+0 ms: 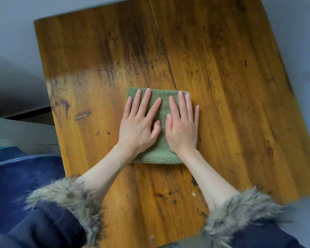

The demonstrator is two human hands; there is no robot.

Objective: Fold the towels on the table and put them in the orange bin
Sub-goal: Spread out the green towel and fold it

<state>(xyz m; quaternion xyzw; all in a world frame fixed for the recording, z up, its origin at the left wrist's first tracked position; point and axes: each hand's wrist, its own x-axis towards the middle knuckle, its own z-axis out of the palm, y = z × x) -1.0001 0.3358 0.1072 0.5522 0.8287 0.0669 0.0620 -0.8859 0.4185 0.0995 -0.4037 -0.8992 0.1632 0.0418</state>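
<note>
Green towel: folded into a small thick rectangle, lying flat near the middle of the table, just left of the seam between the two boards.
Wooden table: orange-brown planks, worn and stained, with dark scuffs along the left edge.
Left hand: flat, palm down on the left half of the towel, fingers straight and spread, pointing away from the person; it presses the cloth and grips nothing.
Right hand: flat, palm down on the right half of the towel, fingers straight and close together; the little finger reaches past the towel's right edge onto the wood. It holds nothing.
Hands together: side by side, thumbs nearly meeting over the towel's middle.
Sleeves: dark navy, each ending in a grey-brown fur cuff, forearms bare between cuff and wrist.
Blue fabric: dark blue cloth at the lower left, beside the table's edge.
Floor: pale grey around the table.
</note>
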